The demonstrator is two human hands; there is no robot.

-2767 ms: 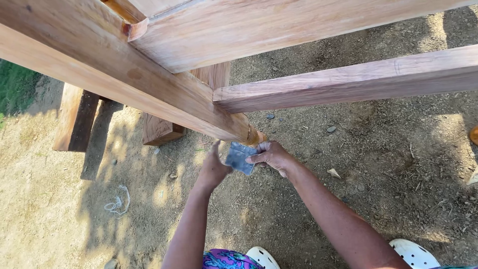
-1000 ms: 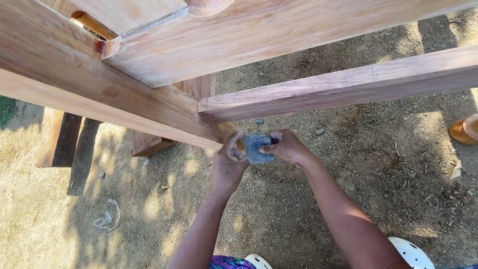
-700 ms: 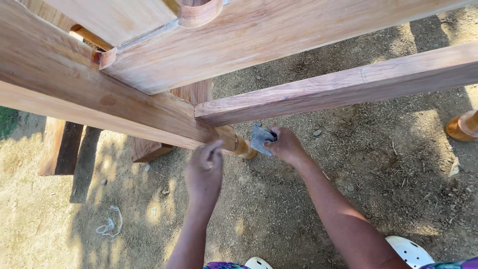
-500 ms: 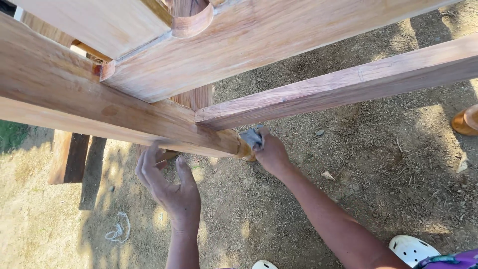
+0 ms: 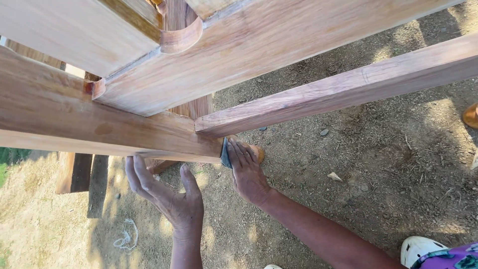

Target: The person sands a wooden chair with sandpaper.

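Item: wooden furniture frame (image 5: 124, 124), unfinished, standing on bare dirt ground (image 5: 378, 164). Reddish-brown rails meet at a corner joint; a lower stretcher rail (image 5: 338, 92) runs off to the right from the same joint.

Right hand (image 5: 247, 172): fingers flat and together, pressing a small grey-blue sanding pad (image 5: 225, 152) against the end of the joint, just under the stretcher rail. Only the pad's edge shows; the rest is hidden by the fingers and the wood. The flat palm seems meant to keep the pad square to the surface.

Left hand (image 5: 167, 197): open, fingers spread and empty, fingertips touching the underside of the long front rail near the joint (likely a steadying or feeling touch, to judge from the loose spread). The two hands are apart, one on each side of the corner.

Surroundings: a dark wooden plank (image 5: 74, 172) on the ground behind the frame; a tangle of pale string (image 5: 125, 239) on the dirt lower left; a white shoe (image 5: 423, 248) at the lower right edge; scattered small stones and wood chips. An orange-brown object (image 5: 470, 115) sits at the far right edge, kind not discernible.
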